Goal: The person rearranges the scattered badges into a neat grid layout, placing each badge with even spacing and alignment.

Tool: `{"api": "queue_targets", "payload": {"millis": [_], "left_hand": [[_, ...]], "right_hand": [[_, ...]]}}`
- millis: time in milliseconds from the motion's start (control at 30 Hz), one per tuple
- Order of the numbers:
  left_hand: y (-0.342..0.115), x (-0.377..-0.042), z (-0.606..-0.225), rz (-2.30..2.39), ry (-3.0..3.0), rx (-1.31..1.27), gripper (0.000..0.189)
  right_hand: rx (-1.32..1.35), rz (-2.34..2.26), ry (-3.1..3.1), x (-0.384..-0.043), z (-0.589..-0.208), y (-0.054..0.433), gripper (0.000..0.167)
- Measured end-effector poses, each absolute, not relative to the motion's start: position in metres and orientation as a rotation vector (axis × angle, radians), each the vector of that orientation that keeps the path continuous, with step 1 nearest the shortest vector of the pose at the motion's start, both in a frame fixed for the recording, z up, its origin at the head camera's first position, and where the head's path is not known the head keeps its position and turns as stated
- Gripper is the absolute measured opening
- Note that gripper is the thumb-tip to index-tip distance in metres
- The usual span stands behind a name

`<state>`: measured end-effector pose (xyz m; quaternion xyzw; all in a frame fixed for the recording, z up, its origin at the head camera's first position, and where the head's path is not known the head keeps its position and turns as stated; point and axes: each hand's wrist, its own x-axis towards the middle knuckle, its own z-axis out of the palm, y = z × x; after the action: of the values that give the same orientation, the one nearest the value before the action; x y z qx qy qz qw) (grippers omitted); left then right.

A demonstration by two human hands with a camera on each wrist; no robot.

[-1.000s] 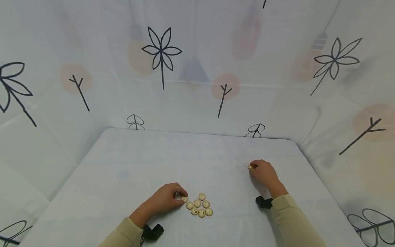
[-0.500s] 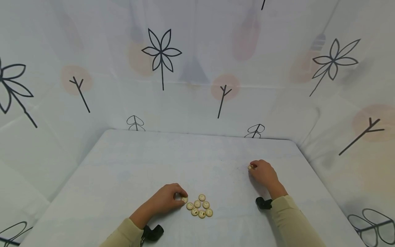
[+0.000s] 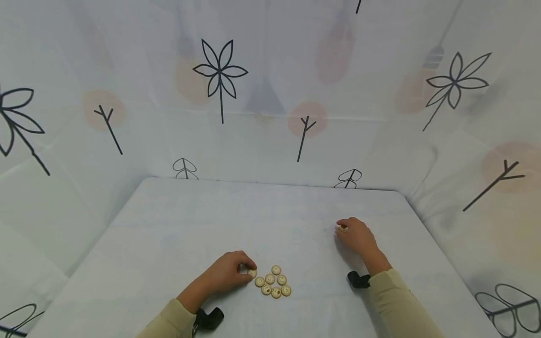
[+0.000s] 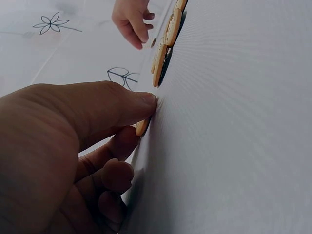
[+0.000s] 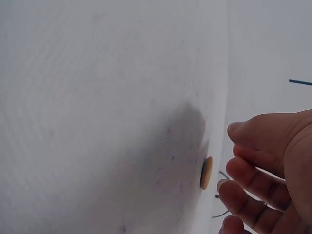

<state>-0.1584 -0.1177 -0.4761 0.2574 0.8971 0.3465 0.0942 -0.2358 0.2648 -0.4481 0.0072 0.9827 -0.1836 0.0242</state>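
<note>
My left hand (image 3: pixel 226 272) pinches a round, pale wooden button (image 3: pixel 252 272) between thumb and fingers, at the left side of a cluster of similar buttons (image 3: pixel 270 279). In the left wrist view the thumb lies over most of that button (image 4: pixel 141 127), its edge right at the white cloth. Farther back on the right, my right hand (image 3: pixel 357 236) hovers with fingers loosely bent and parted. Just beside its fingertips, one button (image 5: pixel 207 173) lies flat on the cloth in the right wrist view, apart from the fingers.
A white cloth covers the table (image 3: pixel 203 211), whose far corners are rounded. Patterned white curtains (image 3: pixel 270 94) with plant outlines hang around the back and sides. A black wrist device (image 3: pixel 210 318) sits under the left wrist, another black device (image 3: pixel 359 280) under the right.
My right hand has let go of its button, parting its fingers and shifting slightly left. The left hand and the cluster stay as they were.
</note>
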Motion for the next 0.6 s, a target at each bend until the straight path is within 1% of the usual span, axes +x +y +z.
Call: {"api": "queue_targets", "payload": {"millis": [600], "left_hand": [[-0.118, -0.159, -0.476, 1.034, 2.667, 0.790, 0.017]], "right_hand": [[-0.138, -0.633, 3.032, -0.226, -0.446, 0.238, 0.036]]}}
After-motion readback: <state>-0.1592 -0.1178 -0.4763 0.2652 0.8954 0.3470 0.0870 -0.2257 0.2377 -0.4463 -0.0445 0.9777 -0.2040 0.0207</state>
